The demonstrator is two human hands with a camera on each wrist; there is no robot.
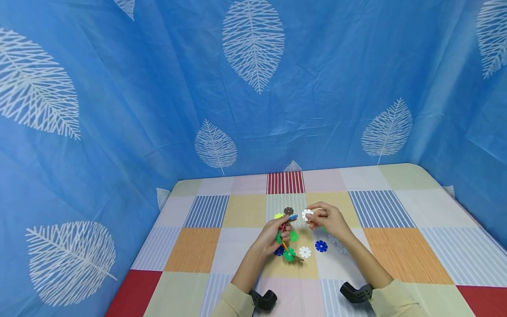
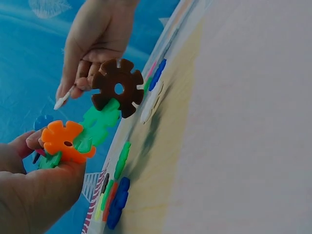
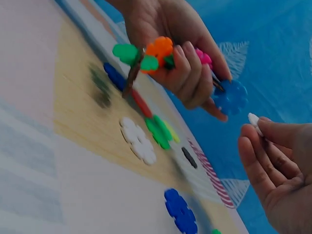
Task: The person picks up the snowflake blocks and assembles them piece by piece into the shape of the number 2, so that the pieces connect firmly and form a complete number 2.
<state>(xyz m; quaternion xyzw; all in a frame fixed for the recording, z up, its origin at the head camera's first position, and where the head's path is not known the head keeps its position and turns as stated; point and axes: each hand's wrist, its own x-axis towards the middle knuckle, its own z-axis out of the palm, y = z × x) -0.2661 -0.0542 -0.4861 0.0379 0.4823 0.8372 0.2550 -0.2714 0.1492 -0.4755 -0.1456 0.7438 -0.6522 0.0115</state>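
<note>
My left hand (image 1: 272,234) grips a chain of interlocked notched plastic discs. From its lower end hang a brown disc (image 2: 130,84), a green disc (image 2: 100,126) and an orange disc (image 2: 57,132). A pink disc (image 3: 204,57) shows by the curled fingers, and a light blue disc (image 3: 233,96) stands at the chain's upper end, by the thumb and index finger. Between thumb and fingertips, my right hand (image 1: 332,221) pinches a white disc (image 1: 306,212), held just right of the light blue one with a small gap. Part of the chain is hidden inside the left hand.
Loose discs lie on the patchwork tablecloth (image 1: 241,251) below the hands: a white one (image 3: 136,139), a dark blue one (image 1: 321,243), a green one (image 3: 157,130), a red one (image 3: 141,102) and a dark brown one (image 1: 288,210). Pale discs (image 1: 337,245) lie beside the right forearm.
</note>
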